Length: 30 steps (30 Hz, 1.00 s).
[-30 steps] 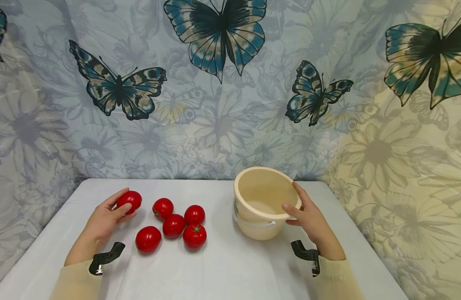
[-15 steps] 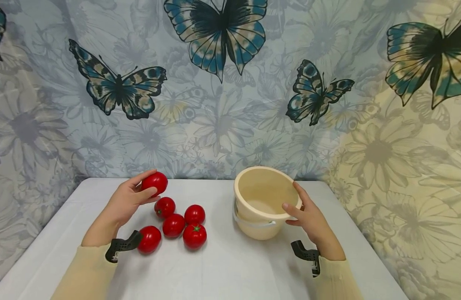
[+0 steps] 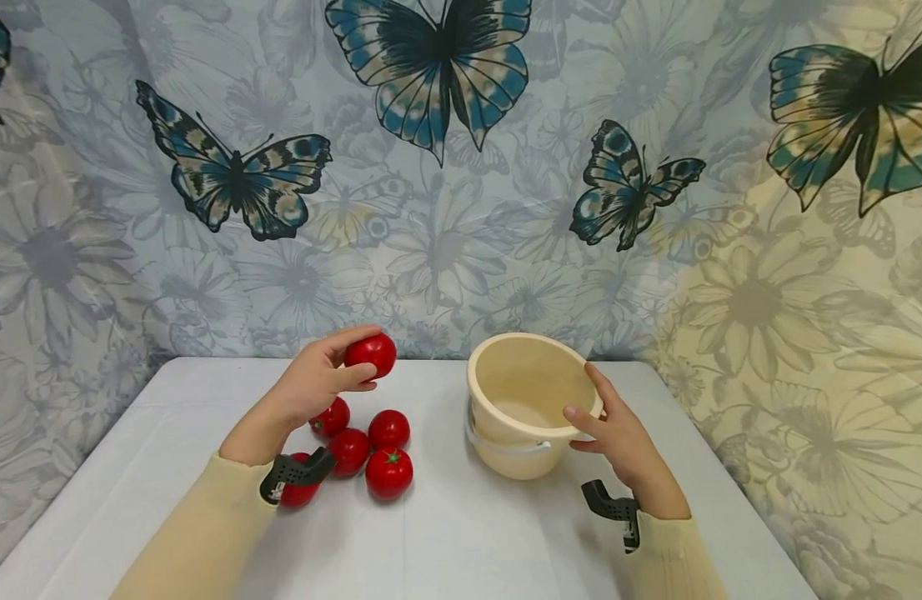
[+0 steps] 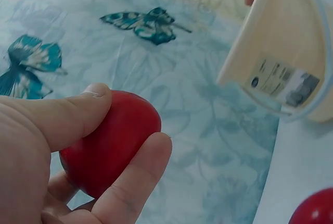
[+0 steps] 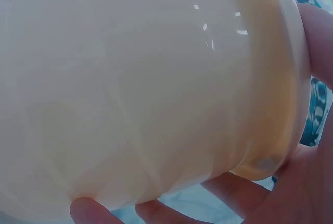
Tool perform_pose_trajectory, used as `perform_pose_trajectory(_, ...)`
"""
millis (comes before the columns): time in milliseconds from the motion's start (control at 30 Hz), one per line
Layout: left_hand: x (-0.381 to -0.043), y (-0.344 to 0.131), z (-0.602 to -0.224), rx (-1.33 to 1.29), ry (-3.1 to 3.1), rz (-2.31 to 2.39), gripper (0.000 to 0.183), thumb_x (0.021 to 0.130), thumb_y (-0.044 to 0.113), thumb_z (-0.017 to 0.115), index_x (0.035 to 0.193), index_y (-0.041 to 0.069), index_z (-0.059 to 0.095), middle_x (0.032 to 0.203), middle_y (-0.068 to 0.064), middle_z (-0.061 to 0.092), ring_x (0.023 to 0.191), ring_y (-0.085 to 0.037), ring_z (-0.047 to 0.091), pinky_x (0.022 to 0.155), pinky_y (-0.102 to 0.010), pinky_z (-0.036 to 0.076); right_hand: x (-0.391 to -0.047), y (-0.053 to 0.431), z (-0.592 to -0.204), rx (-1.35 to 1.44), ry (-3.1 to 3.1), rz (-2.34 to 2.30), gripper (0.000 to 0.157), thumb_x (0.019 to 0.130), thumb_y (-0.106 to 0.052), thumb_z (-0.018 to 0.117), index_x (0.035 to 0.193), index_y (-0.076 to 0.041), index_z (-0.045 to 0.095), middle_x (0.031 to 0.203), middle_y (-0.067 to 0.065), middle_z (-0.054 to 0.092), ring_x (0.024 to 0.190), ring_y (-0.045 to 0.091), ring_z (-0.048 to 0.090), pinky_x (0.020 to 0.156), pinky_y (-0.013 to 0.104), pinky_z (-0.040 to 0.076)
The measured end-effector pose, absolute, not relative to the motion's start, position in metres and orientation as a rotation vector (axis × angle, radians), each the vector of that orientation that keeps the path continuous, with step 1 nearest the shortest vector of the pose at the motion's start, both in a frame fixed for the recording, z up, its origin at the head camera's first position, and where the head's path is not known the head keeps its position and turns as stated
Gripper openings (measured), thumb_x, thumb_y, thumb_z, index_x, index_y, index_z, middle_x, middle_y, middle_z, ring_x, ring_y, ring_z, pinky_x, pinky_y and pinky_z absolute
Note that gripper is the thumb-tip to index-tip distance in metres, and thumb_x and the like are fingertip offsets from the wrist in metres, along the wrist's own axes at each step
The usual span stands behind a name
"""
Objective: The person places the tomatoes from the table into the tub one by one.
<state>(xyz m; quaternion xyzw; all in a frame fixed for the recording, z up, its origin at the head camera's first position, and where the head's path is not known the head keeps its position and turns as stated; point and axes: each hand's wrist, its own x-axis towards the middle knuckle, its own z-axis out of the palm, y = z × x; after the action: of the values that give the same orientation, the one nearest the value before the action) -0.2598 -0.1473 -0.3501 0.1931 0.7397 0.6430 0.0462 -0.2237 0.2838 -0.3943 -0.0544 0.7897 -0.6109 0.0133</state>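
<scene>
My left hand (image 3: 322, 379) holds a red tomato (image 3: 371, 353) in the air above the table, left of a cream plastic bucket (image 3: 526, 400). In the left wrist view the thumb and fingers curl round that tomato (image 4: 106, 143), with the bucket (image 4: 283, 47) beyond it. My right hand (image 3: 614, 429) grips the bucket's right rim, thumb inside and fingers outside; the right wrist view is filled by the bucket's wall (image 5: 145, 88). Several more red tomatoes (image 3: 388, 471) lie on the white table below my left forearm.
The white table (image 3: 461, 533) ends at a butterfly-printed cloth backdrop (image 3: 431, 167) behind and on both sides. Black wrist-camera mounts (image 3: 296, 473) sit at both wrists. The bucket appears empty inside.
My left hand has lifted one tomato off the table and carried it up and to the right, toward the bucket. The right hand and bucket have stayed in place.
</scene>
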Motion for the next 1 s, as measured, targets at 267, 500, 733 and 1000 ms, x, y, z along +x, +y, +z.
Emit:
perform_pose_trajectory(267, -0.263, -0.101, -0.337, 0.659, 2.212, 1.895, 0.054, 0.094, 0.005, 0.068, 0.145, 0.016, 0.053, 0.144, -0.005, 0.046, 0.114, -0.032, 0.059, 0.084, -0.039, 0.058, -0.224, 0.284, -0.393, -0.166, 2.445, -1.909, 0.088, 0.098, -0.023, 0.067, 0.162, -0.026, 0.008, 0.163, 0.019, 0.003, 0.122, 0.047, 0.050, 0.081, 0.055, 0.057)
perform_pose_trajectory(500, -0.265, -0.066, -0.331, 0.751, 2.071, 1.945, 0.054, 0.093, -0.001, 0.067, 0.145, 0.008, 0.052, 0.143, -0.010, 0.047, 0.116, -0.034, 0.058, 0.083, -0.042, 0.058, -0.225, 0.284, -0.394, -0.169, 2.438, -1.911, 0.087, 0.098, -0.021, 0.066, 0.162, -0.026, 0.007, 0.163, 0.018, 0.003, 0.123, 0.044, 0.050, 0.081, 0.055, 0.056)
perform_pose_trajectory(733, -0.271, -0.038, -0.339, 0.791, 2.014, 1.966, 0.053, 0.092, -0.001, 0.069, 0.142, 0.008, 0.055, 0.138, -0.010, 0.052, 0.112, -0.032, 0.061, 0.081, -0.042, 0.059, -0.224, 0.284, -0.393, -0.164, 2.431, -1.912, 0.087, 0.098, -0.020, 0.066, 0.162, -0.026, 0.007, 0.163, 0.018, 0.003, 0.124, 0.045, 0.049, 0.081, 0.056, 0.056)
perform_pose_trajectory(1000, -0.274, -0.014, -0.347, 0.779, 2.002, 1.987, 0.053, 0.089, -0.002, 0.072, 0.139, 0.008, 0.058, 0.138, -0.011, 0.052, 0.110, -0.031, 0.061, 0.078, -0.041, 0.060, -0.223, 0.285, -0.395, -0.164, 2.435, -1.924, 0.087, 0.098, -0.020, 0.066, 0.162, -0.024, 0.008, 0.163, 0.019, 0.005, 0.121, 0.044, 0.050, 0.080, 0.055, 0.057)
